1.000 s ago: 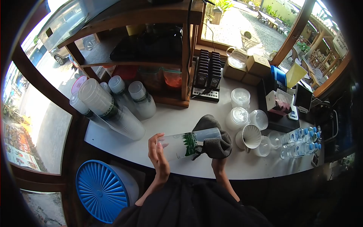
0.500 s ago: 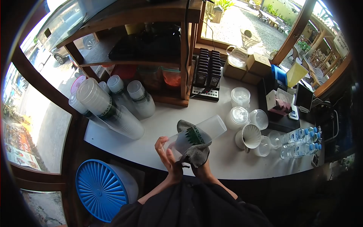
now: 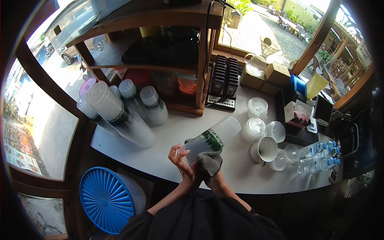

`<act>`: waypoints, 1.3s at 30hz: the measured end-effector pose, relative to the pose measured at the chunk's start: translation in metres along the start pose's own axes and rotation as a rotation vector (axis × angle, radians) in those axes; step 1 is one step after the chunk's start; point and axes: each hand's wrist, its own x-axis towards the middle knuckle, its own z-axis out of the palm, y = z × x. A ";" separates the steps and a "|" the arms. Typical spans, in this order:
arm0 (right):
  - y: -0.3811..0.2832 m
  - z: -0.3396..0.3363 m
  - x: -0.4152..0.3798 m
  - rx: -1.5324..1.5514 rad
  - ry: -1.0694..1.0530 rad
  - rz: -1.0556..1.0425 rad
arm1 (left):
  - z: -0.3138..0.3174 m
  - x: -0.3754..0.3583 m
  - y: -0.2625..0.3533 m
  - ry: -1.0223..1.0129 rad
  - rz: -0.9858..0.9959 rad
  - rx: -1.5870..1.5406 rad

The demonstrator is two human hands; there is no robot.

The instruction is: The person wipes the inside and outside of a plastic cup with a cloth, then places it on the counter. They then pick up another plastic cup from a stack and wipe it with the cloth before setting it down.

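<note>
Cup tilts over a white counter below a window.

**One Head View From Above the Counter**

Worn on the person's head, the camera looks forward and down from above the counter's near side. The left hand and right hand are close below, at the counter's near edge. The wide, round-edged view reaches the blue lid left of the counter and the outdoors beyond it.
</note>
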 end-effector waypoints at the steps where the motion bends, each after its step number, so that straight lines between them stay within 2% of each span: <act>1: -0.009 -0.011 0.009 -0.022 -0.093 -0.085 | -0.003 -0.002 -0.003 -0.012 0.030 -0.022; 3: -0.021 -0.029 0.024 0.060 -0.220 -0.202 | -0.007 -0.014 -0.009 -0.036 0.085 -0.067; 4: -0.026 -0.024 0.022 0.149 0.009 -0.200 | -0.007 -0.019 -0.011 -0.071 0.056 -0.112; 7: -0.012 -0.039 0.028 0.061 -0.030 -0.255 | 0.009 -0.023 0.003 -0.009 -0.177 -0.309; 8: -0.016 -0.043 0.026 0.121 -0.318 -0.070 | 0.010 -0.017 0.009 -0.044 -0.265 -0.350; 10: -0.002 -0.020 0.010 -0.192 -0.032 -0.002 | 0.011 -0.008 0.005 -0.066 -0.292 -0.323; 11: 0.020 -0.035 0.012 -0.458 -0.096 -0.221 | 0.011 -0.008 0.000 -0.078 -0.292 -0.309; 13: 0.016 -0.027 0.009 -0.389 -0.110 -0.034 | 0.007 -0.001 0.008 -0.090 -0.387 -0.407; 14: 0.014 -0.028 0.011 -0.399 -0.138 -0.026 | 0.004 0.002 0.014 -0.099 -0.436 -0.455; 17: 0.005 -0.041 0.019 -0.460 -0.230 -0.120 | 0.002 0.004 0.026 -0.132 -0.522 -0.483; 20: 0.005 -0.050 0.020 -0.517 -0.261 -0.270 | -0.004 0.005 0.006 -0.057 -0.745 -0.776; 21: 0.008 -0.050 0.018 -0.524 -0.245 -0.323 | -0.008 0.012 0.003 -0.028 -0.875 -0.877; 23: 0.016 -0.054 0.019 -0.542 -0.218 -0.403 | -0.010 0.018 0.010 -0.128 -0.908 -0.812; 24: 0.021 -0.056 0.022 -0.551 -0.203 -0.419 | -0.010 0.016 0.010 -0.164 -0.905 -0.779; 26: 0.027 -0.070 0.026 -0.664 -0.255 -0.320 | -0.010 0.009 0.009 -0.241 -0.901 -0.714; 28: 0.015 -0.060 0.022 -0.777 -0.321 -0.184 | -0.011 0.019 0.013 -0.223 -0.974 -0.796; 32: 0.000 -0.034 0.023 -0.713 -0.356 -0.528 | -0.027 0.043 0.009 -0.307 -1.137 -1.072; 33: -0.003 -0.038 0.025 -0.743 -0.375 -0.439 | -0.032 0.046 0.002 -0.332 -1.183 -1.158; 34: -0.008 -0.047 0.027 -0.771 -0.395 -0.349 | -0.041 0.040 -0.010 -0.613 -0.516 -0.661; 35: -0.012 -0.058 0.031 -0.799 -0.412 -0.258 | -0.041 0.034 -0.014 -0.629 -0.655 -0.738; 37: -0.009 -0.068 0.030 -0.759 -0.443 -0.272 | -0.037 0.026 -0.017 -0.660 -0.939 -0.893; 38: -0.007 -0.070 0.027 -0.730 -0.458 -0.290 | -0.033 0.018 -0.024 -0.739 -0.702 -0.721; 39: -0.005 -0.067 0.026 -0.740 -0.444 -0.287 | -0.028 0.018 -0.020 -0.624 -0.936 -0.929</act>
